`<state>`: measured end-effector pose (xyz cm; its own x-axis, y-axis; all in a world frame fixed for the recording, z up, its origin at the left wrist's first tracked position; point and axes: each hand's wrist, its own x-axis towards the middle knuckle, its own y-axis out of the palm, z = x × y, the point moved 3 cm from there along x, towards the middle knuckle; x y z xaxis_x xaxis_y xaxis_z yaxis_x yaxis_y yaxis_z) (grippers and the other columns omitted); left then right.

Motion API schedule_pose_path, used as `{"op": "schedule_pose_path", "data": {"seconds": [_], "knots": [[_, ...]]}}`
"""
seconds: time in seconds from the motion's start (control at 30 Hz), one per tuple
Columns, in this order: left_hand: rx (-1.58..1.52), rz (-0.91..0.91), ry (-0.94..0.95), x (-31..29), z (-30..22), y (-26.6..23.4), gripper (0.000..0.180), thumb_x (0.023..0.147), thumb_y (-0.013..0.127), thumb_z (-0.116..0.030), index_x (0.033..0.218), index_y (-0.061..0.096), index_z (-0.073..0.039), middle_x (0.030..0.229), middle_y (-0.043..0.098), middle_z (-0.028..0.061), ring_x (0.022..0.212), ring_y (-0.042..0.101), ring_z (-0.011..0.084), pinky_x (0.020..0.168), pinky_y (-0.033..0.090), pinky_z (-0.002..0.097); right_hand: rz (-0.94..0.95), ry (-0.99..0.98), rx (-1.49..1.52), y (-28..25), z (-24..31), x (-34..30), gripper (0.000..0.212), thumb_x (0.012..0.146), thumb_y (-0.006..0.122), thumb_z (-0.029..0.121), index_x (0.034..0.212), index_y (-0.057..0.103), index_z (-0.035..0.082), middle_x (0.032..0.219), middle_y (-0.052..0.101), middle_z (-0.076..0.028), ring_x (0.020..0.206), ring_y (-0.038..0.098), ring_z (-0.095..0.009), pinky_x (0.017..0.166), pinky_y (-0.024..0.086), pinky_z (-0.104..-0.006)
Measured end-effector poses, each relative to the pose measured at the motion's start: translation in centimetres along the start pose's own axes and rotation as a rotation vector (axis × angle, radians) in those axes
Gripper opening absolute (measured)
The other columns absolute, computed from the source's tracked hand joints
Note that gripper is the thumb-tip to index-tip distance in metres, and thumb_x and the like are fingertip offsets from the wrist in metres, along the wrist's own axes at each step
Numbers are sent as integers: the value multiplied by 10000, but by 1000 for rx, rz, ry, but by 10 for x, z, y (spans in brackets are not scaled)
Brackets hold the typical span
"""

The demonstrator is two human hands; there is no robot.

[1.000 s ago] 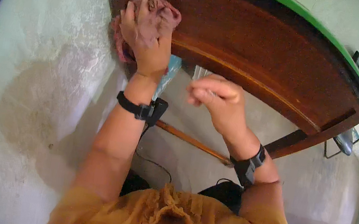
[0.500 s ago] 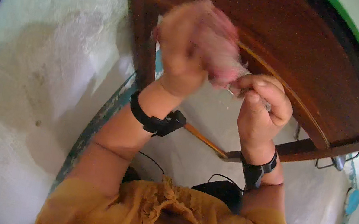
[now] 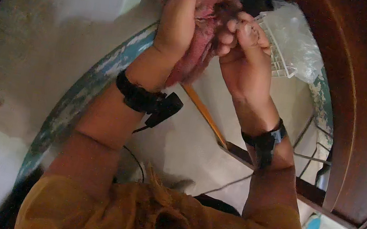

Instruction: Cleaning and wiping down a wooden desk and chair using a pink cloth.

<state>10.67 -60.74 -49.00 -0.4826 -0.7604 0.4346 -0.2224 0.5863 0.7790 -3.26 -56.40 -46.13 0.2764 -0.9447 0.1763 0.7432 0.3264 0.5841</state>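
Observation:
A dusty-red crumpled cloth (image 3: 204, 34) hangs in front of me at the top of the view. My left hand (image 3: 176, 29) is closed on its left side, the fingers mostly hidden behind the folds. Close against the cloth's right edge is my right hand (image 3: 249, 48), palm turned up. Its thumb and fingertips are pinched together beside a dark patch of the cloth. Whatever lies between those fingertips is too small to make out.
A white plastic basket (image 3: 283, 65) with a clear plastic bag (image 3: 296, 41) stands beyond my right hand. Dark brown wooden furniture (image 3: 364, 95) fills the right side. A pale wall (image 3: 59, 47) rises on the left. Each wrist wears a black strapped device (image 3: 165, 109).
The view has turned, so the wooden furniture now sits farther right and the basket shows. Both hands and the cloth are higher in view; the cloth now hangs down more openly.

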Motion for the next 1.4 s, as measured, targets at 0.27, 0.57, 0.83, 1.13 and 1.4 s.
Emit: {"op": "schedule_pose_path", "data": {"seconds": [0.27, 0.57, 0.83, 1.13, 1.4], "knots": [[56, -767, 80, -34, 5, -1, 488, 991, 368, -497, 1149, 621, -111, 958, 671, 50, 777, 648, 244, 628, 539, 371, 297, 434, -158, -44, -37, -31, 239, 942, 679, 217, 1092, 673, 31, 903, 671, -112, 832, 638, -218, 701, 498, -347], [-100, -732, -119, -46, -8, 33, 504, 990, 317, -533, 1081, 562, -101, 887, 612, 65, 718, 574, 217, 622, 472, 344, 145, 674, -135, -25, -24, -93, 110, 805, 756, 72, 879, 711, 4, 818, 663, -155, 745, 634, -264, 677, 493, -382], [-332, -780, -174, -83, 2, 135, 371, 993, 403, -514, 882, 452, -164, 789, 443, 3, 645, 446, 200, 605, 382, 335, 201, 528, 144, 48, -19, -161, 231, 866, 767, 225, 911, 715, 4, 885, 695, -116, 743, 636, -200, 675, 520, -345], [-204, -913, -666, -145, 11, 267, 376, 1007, 457, -437, 772, 446, -144, 673, 403, 5, 563, 401, 148, 484, 338, 266, -83, 864, 244, 125, 107, -273, 234, 902, 738, 213, 1030, 715, 19, 890, 710, -69, 854, 669, -166, 775, 543, -320], [-5, -939, -880, -55, -31, 425, 343, 1042, 411, -364, 886, 506, -74, 749, 520, 78, 659, 551, 239, 594, 474, 361, -374, 579, 243, 175, 289, -292, 221, 905, 736, 208, 1041, 703, 37, 906, 724, -89, 736, 662, -139, 670, 548, -289]]}}
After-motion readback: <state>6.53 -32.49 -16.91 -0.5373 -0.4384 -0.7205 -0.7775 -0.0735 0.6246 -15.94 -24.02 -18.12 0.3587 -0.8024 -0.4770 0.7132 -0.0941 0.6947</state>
